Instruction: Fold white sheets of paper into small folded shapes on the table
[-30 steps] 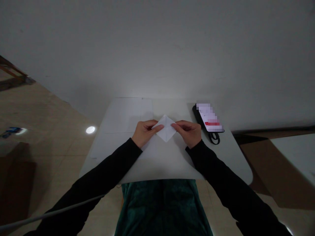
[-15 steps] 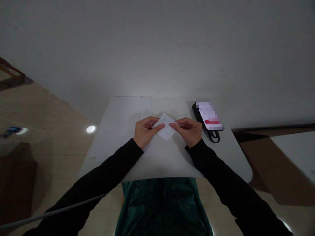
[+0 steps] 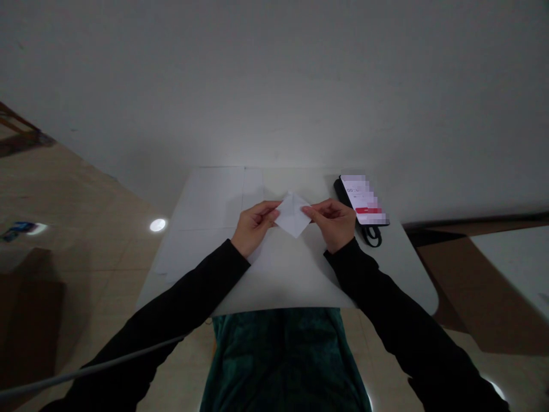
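Gripping opposite side corners, both hands have the folded paper (image 3: 294,215) between thumb and fingers; the left hand (image 3: 255,228) closes on one corner, the right hand (image 3: 333,222) on the other. Paper observed as a small white diamond with a crease visible, positioned over the middle of the white worktop (image 3: 291,286), with one point towards the wall (image 3: 274,86) and one towards the wearer. Contact between paper and worktop cannot be determined. White sheets (image 3: 210,200) lie flat on the worktop's left part, partly behind the left hand. Phone (image 3: 363,203), screen lit, rests tilted on a black object with a loop strap (image 3: 372,236), just beside the right hand.
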